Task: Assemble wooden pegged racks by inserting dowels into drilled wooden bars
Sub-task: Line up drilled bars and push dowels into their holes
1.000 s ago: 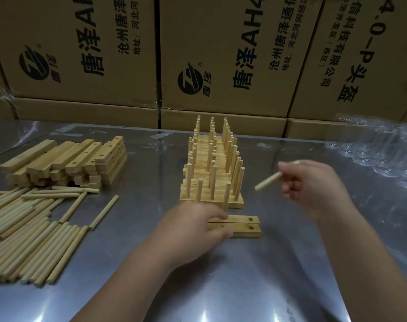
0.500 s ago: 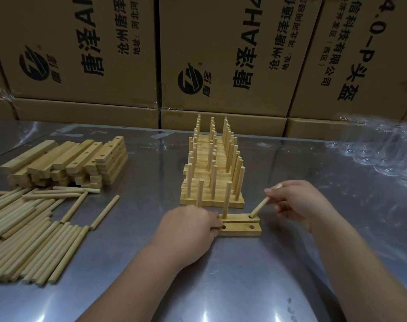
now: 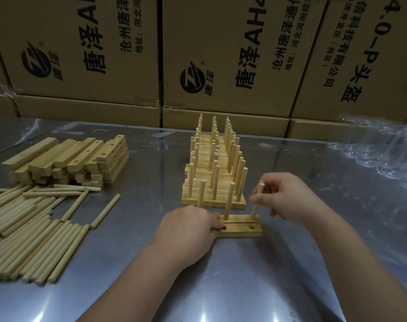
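Surface: shiny metal table, cardboard boxes behind.
Workpiece: two drilled bars side by side, just before finished racks.
Left hand: grips the bars' left end.
Right hand: pinches dowel upright in far bar's right hole.

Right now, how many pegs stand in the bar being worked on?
3: left dowel behind the left hand holding the bars; middle dowel; right dowel pinched by the right hand. None seem hidden.
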